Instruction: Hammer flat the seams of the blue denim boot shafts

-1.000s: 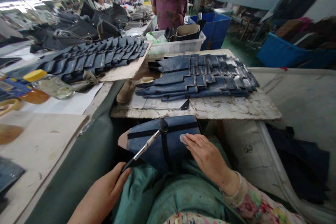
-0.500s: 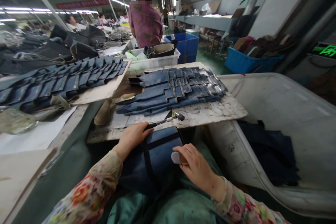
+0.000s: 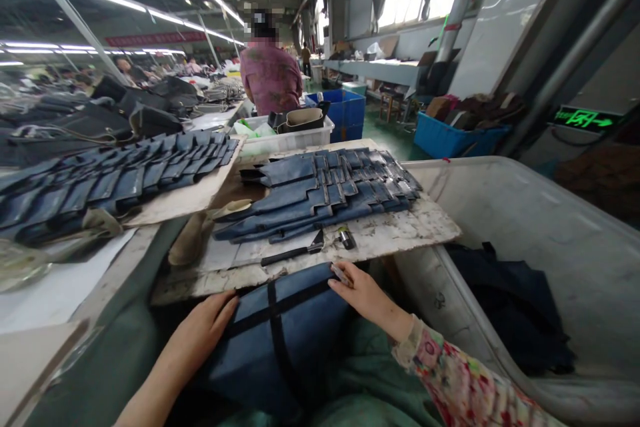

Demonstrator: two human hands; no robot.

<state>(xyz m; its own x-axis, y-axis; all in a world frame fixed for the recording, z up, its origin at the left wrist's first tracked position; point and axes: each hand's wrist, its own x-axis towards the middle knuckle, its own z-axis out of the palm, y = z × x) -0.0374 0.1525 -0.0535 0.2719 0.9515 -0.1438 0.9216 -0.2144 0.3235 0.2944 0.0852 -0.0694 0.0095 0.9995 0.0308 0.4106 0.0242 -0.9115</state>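
Left hand (image 3: 203, 328) lies flat, fingers stretched, palm down on the left edge of a blue leather piece (image 3: 280, 340); it grips nothing. Right hand (image 3: 364, 293) has its fingers curled, tips pinching a small pale bit (image 3: 339, 273) at the piece's upper right corner. The piece is crossed by dark straps and rests on green cloth (image 3: 360, 380) over the lap, just below the table (image 3: 400, 230) edge. On the table, near the right hand, lies a hammer (image 3: 300, 252), apart from both hands. Behind it is a stack of blue pieces (image 3: 325, 183). A white bin (image 3: 525, 207) stands to the right. Farther off, a person in a purple top (image 3: 270, 77) stands.
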